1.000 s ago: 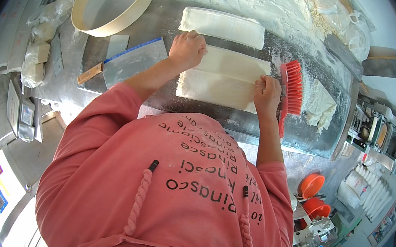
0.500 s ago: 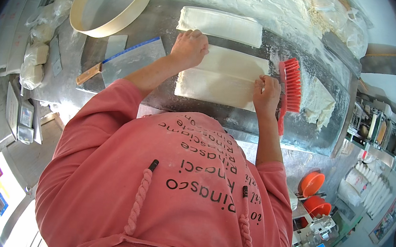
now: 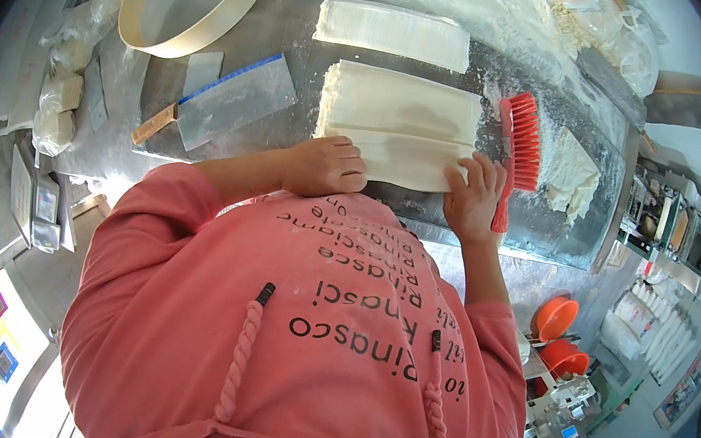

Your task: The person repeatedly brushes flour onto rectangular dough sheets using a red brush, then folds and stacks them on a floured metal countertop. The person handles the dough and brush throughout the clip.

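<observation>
My left hand [image 3: 325,167] is curled with its fingers on the near left corner of a folded pale dough sheet [image 3: 399,108]. At that sheet's near right corner, my right hand [image 3: 473,194] has its fingers apart, touching or just beside the edge. Beyond the sheet lies a narrower dough slab [image 3: 393,33]. Just right of it all rests a red bristle brush [image 3: 522,139], with a crumpled dough piece [image 3: 571,179] farther right. A wide flat blade [image 3: 238,102] with a wooden handle lies to the left, on the dark floury work surface [image 3: 301,45].
A large round sieve [image 3: 140,18] stands at the back left beside bagged blocks [image 3: 60,108]. Loose flour and plastic bags [image 3: 629,52] lie at the back right. Metal machinery [image 3: 679,222] and orange basins [image 3: 555,318] are to the right.
Both hands have moved down toward my body, from the sheet's upper and middle parts to its near edge. My right hand's fingers have spread.
</observation>
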The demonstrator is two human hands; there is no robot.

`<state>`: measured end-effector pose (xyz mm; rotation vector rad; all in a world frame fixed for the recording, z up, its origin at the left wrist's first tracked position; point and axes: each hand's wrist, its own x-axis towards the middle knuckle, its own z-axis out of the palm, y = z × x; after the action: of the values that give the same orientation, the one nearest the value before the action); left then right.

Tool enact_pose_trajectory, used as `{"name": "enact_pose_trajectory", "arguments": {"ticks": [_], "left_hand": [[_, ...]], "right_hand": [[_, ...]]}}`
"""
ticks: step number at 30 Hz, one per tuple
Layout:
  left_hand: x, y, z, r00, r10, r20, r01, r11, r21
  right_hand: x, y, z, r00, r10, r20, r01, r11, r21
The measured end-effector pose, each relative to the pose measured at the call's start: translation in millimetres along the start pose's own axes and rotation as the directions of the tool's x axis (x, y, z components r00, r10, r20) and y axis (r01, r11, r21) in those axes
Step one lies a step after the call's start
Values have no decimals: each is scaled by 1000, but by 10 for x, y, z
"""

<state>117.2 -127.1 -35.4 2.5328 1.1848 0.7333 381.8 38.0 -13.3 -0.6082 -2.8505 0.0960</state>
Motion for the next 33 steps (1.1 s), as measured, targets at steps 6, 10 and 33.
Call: {"name": "enact_pose_trajectory", "arguments": {"ticks": [6, 10, 33], "left_hand": [[95, -44, 67, 811, -526, -255, 519, 849, -99], [333, -342, 58, 706, -644, -293, 630, 761, -154], [977, -533, -250, 658, -583, 477, 462, 813, 355]], "right_hand": [[-84, -116, -108, 998, 42, 53, -51, 984, 170], [-62, -141, -94, 1000, 26, 1, -25, 973, 231], [20, -211, 88, 981, 123, -150, -80, 961, 263]]}}
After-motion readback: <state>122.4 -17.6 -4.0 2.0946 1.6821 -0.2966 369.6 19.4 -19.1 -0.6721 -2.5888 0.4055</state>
